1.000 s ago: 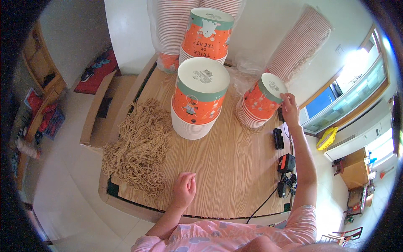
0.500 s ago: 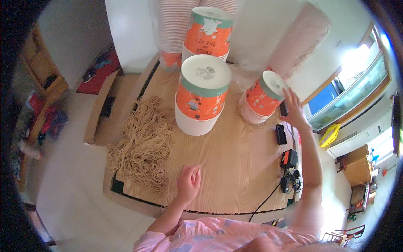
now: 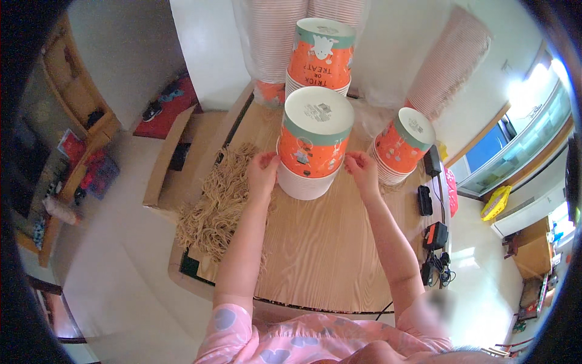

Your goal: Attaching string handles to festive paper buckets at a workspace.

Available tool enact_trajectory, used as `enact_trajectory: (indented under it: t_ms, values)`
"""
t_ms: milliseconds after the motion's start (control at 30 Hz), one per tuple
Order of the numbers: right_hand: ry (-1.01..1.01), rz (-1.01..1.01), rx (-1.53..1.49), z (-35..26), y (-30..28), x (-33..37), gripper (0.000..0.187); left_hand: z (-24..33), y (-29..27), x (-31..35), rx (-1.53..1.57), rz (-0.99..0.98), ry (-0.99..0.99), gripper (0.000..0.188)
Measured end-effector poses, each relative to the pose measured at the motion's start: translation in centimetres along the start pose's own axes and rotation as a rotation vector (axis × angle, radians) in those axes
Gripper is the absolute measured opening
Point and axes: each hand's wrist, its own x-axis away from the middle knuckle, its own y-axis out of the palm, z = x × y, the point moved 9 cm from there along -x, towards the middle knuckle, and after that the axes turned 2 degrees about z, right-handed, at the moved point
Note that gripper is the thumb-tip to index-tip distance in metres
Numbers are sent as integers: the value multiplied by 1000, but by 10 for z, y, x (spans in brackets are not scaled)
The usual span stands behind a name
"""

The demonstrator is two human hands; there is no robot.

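Note:
In front of me a stack of upside-down paper buckets (image 3: 314, 148) stands on the table, orange with a green band and a white base on top. White rims of the nested buckets show below the orange one. My left hand (image 3: 264, 175) is at the stack's left side, fingers pinched at the lower edge of the top bucket. On the opposite side my right hand (image 3: 363, 172) pinches at that same edge. Both hands' fingertips are partly hidden. A loose heap of tan twisted-paper cords (image 3: 215, 212) lies beside my left forearm.
Behind stands another inverted bucket stack (image 3: 320, 57), with tall plastic-wrapped stacks (image 3: 276, 42) at the wall. A smaller bucket stack (image 3: 403, 145) is to the right. A power adapter (image 3: 435, 235) and cables line the table's right edge. An open cardboard box (image 3: 173, 161) sits left.
My right hand has moved left from the smaller stack to the middle stack. My left hand has risen from the table's front to that stack's left side. The view has shifted slightly.

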Motion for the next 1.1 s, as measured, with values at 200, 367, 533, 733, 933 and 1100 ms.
enact_trajectory:
  t_ms: [200, 367, 533, 733, 933, 1100]
  values:
    - [276, -10, -215, 12, 6, 1, 15, -10, 3, -3, 76, -111, -268, 13]
    - [401, -39, -284, 17, 10, 1, 16, -14, 3, -7, 219, -114, -330, 11]
    - [431, -86, -216, 11, 12, -1, 18, -11, 7, -9, 203, -105, -366, 10]
    - [362, -150, -303, -33, 19, -8, 18, 29, 6, -10, 248, -170, -288, 11]
    - [115, -181, -557, -136, 16, 15, 14, 116, 11, 20, 412, -235, 7, 13]
    - [-540, -233, -128, -191, -25, 96, 12, 138, -3, 102, 239, -269, 102, 13]
